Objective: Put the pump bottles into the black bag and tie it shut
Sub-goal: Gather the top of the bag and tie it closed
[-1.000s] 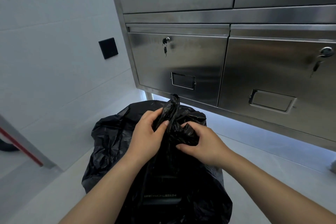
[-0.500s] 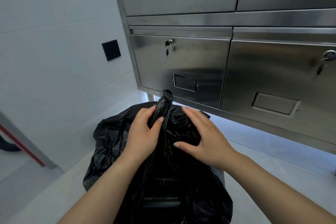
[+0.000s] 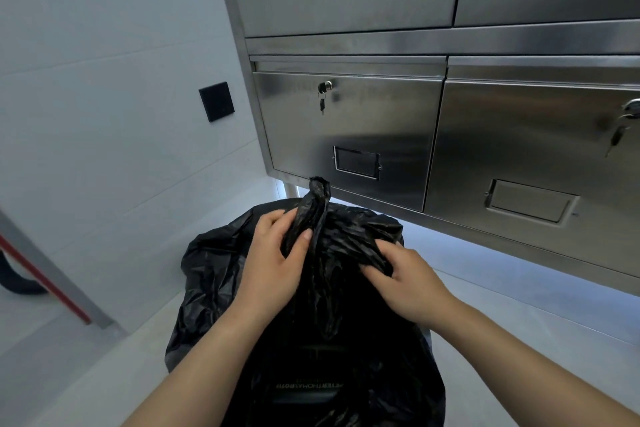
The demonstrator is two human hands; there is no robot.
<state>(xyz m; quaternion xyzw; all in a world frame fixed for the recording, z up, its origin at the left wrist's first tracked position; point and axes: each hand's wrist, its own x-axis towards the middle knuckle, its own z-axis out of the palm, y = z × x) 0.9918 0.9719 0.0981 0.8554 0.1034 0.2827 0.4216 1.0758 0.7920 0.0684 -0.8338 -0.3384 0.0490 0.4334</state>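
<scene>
The black bag [image 3: 214,288] stands on the floor in front of me, crumpled and bulging. My left hand [image 3: 273,263] grips a twisted strand of the bag's mouth that sticks upright above the fingers. My right hand [image 3: 405,281] pinches another gathered fold of black plastic at the bag's top right. Through the thin plastic at the bottom I see faint white lettering on something dark inside [image 3: 308,386]. No pump bottle shows clearly; the contents are hidden by the bag.
A stainless steel cabinet [image 3: 346,135] with locked drawers and hanging keys [image 3: 322,104] stands right behind the bag. A white wall with a black square plate [image 3: 216,101] is on the left. A grey and red slanted bar [image 3: 52,284] crosses the lower left.
My right hand went from lying flat on the bag's top to closing on a fold of plastic. My left hand kept its hold on the upright strand.
</scene>
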